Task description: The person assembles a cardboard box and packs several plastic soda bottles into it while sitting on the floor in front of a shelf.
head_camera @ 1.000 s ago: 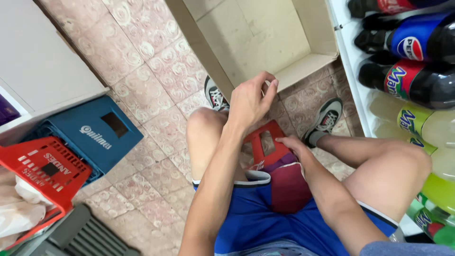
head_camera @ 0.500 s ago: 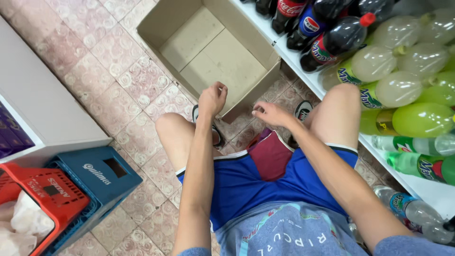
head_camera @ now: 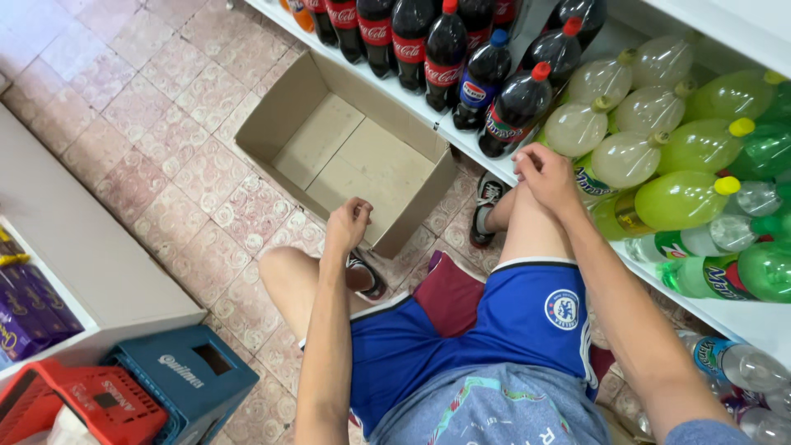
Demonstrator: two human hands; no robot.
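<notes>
1. The person sits low in blue shorts [head_camera: 461, 330], knees apart, above a tiled floor [head_camera: 165, 107].
2. A blue crate [head_camera: 185, 383] and a red crate [head_camera: 78, 404] stand at the near left.
3. The left hand [head_camera: 348, 224] hangs at the near wall of the open cardboard box [head_camera: 362, 148], fingers curled loosely, holding nothing.
4. The right hand [head_camera: 545, 177] rests on the right knee, fingers bent together, empty, just beside the shelf [head_camera: 461, 140].
5. Dark bottles [head_camera: 445, 49] and green bottles [head_camera: 676, 198] lie on the shelf beyond.
</notes>
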